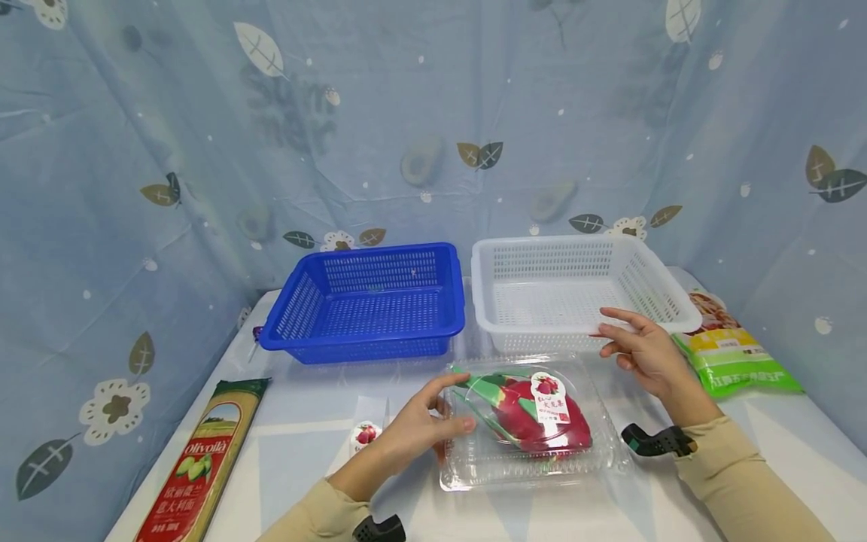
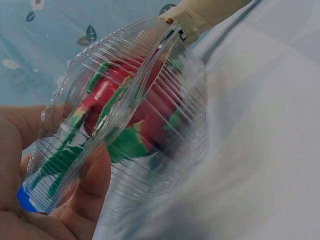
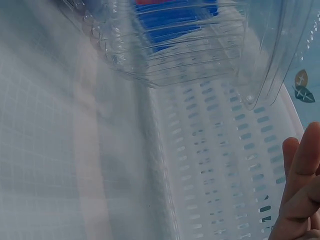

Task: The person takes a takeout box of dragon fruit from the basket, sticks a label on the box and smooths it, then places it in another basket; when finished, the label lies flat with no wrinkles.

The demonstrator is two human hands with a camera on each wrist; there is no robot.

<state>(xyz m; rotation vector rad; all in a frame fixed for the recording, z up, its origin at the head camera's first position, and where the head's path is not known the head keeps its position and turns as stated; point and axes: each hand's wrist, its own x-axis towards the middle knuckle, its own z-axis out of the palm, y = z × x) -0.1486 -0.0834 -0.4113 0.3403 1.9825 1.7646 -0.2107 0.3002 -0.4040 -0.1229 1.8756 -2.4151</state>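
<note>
A clear plastic clamshell box [image 1: 521,465] holds a red dragon fruit [image 1: 521,414] with green leafy tips and a white label on the lid. My left hand [image 1: 412,435] pinches the box at its left edge. In the left wrist view the box [image 2: 165,115] stands between thumb and fingers, its two halves meeting along a rim. To the right, my right hand [image 1: 643,350] is off the box, fingers extended near the front rim of the white basket [image 1: 542,329]. In the right wrist view only some of its fingers [image 3: 300,185] show.
Left of the white basket stands a blue basket [image 1: 366,351]. A pack of spaghetti [image 1: 203,459] lies at the left, and a green and yellow food bag [image 1: 738,354] at the right. Beside my left hand is a small fruit label [image 1: 364,433]. A wrapped lollipop [image 1: 256,335] is partly behind the blue basket.
</note>
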